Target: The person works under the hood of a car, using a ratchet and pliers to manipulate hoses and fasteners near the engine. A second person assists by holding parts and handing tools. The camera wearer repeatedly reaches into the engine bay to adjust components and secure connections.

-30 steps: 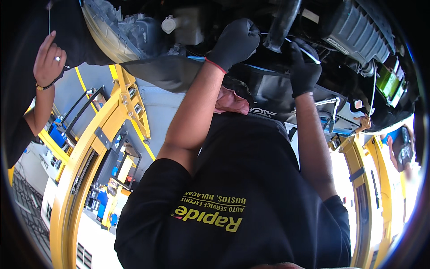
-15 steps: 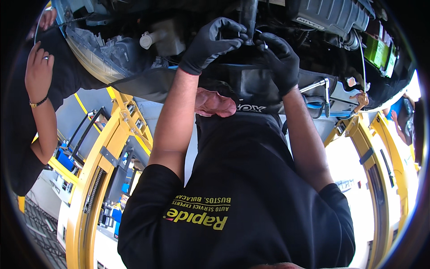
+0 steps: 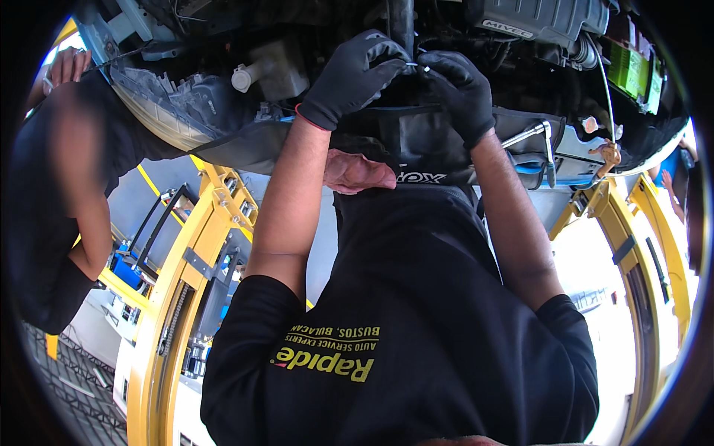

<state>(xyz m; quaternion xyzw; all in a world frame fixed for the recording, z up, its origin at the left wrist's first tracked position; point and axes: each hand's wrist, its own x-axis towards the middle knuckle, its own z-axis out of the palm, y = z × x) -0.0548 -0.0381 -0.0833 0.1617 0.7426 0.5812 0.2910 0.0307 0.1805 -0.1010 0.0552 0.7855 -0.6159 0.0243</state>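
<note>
Both my hands wear black gloves and meet over the engine bay. My left hand (image 3: 362, 74) is closed in a pinch, with a thin, light-coloured piece (image 3: 411, 65) at its fingertips. My right hand (image 3: 460, 88) is also closed, pinching a small piece with a white tip (image 3: 426, 69) close beside it. Both pieces are too small to name, and whether they touch I cannot tell. Just behind the fingertips a dark hose (image 3: 401, 26) runs upward. A pink rag (image 3: 358, 171) lies near my left forearm on the black fender cover (image 3: 428, 134).
A ratchet wrench (image 3: 548, 152) rests on the cover, right of my right forearm. Around the bay are a grey engine cover (image 3: 513, 21), a white-capped reservoir (image 3: 275, 73) and a green-topped battery (image 3: 636, 78). A co-worker (image 3: 82, 193) stands at left, among yellow lift posts (image 3: 175, 297).
My fingertips have come closer together, bringing the two small pieces nearly side by side. The co-worker at left has leaned in, and the view has shifted slightly.
</note>
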